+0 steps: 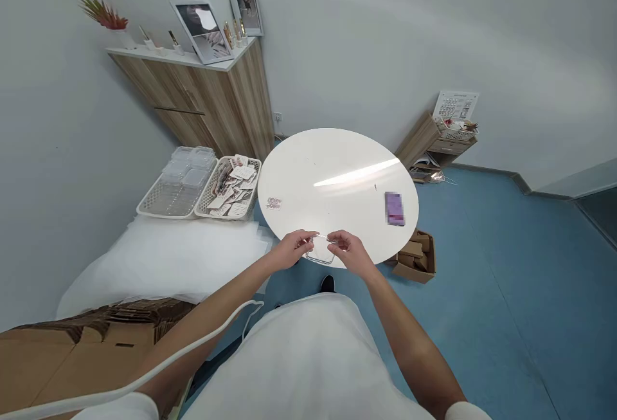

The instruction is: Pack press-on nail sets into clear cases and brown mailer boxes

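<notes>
At the near edge of the white round table (299, 163), both my hands grip a small clear plastic box (320, 251). My left hand (295, 247) has its fingers closed on the box's left side. On the opposite side, my right hand (351, 251) pinches the upper right edge. Whether the lid is up or down is too small to tell. A little card with rows of small pinkish pieces (274, 203) lies on the table to the left. Over on the right lies a purple, pixelated rectangular item (394, 208).
Left of the table stand a white basket of clear boxes (180, 179) and another of printed cards (234, 188). White sheeting (168, 253) and flattened cardboard (96, 356) lie nearer me. An open carton (417, 259) sits on the floor at right. A white cable (193, 346) crosses my left arm.
</notes>
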Demonstrator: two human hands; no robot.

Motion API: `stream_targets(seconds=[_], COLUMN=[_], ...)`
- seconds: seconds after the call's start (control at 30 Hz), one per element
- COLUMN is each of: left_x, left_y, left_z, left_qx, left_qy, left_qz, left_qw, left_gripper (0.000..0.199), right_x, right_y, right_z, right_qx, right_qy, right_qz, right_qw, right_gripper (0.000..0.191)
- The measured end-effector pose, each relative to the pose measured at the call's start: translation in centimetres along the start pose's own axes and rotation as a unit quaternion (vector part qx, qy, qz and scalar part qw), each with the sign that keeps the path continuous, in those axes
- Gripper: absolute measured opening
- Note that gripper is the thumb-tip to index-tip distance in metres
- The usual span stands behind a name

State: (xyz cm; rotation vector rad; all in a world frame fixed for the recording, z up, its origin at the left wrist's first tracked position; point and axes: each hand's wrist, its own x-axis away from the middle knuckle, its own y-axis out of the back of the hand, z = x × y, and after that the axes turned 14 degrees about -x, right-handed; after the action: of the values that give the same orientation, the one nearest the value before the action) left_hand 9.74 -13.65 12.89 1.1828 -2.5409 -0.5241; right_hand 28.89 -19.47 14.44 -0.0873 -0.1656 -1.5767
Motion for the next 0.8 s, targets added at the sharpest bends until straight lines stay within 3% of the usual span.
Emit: stream_targets(seconds=[0.2, 0.33, 0.43, 0.6, 0.8], left_x=[-3.1, -4.6, -5.0, -4.9, -5.6], left_y=[-2.7, -4.7, -6.0, -7.9, -7.9], left_z=[-2.7, -2.4, -1.8, -1.4, -1.3], left_qx=[-0.045, 0.015, 0.101, 0.181, 0.181], left_qy=[-0.023, 0.031, 0.093, 0.156, 0.182], left_qz=[0.003, -0.025, -0.063, -0.013, -0.053], left_qw=[0.999, 0.999, 0.988, 0.971, 0.965], left_gripper=[0.035, 0.045, 0.06, 0.059, 0.054], right_x=[-1.2, -1.8, -2.0, -2.1, -2.3], right_y=[4.8, 7.0, 8.4, 9.2, 8.5], right_z=[0.0, -0.5, -1.5, -3.3, -4.4], right_qx=[0.044, 0.036, -0.023, -0.154, -0.214], right_qy=[0.011, -0.007, -0.037, -0.072, -0.105], right_qz=[0.014, 0.028, 0.0, -0.03, -0.065], right_qw=[0.999, 0.999, 0.999, 0.985, 0.969], right_gripper=[0.017, 0.023, 0.03, 0.033, 0.045])
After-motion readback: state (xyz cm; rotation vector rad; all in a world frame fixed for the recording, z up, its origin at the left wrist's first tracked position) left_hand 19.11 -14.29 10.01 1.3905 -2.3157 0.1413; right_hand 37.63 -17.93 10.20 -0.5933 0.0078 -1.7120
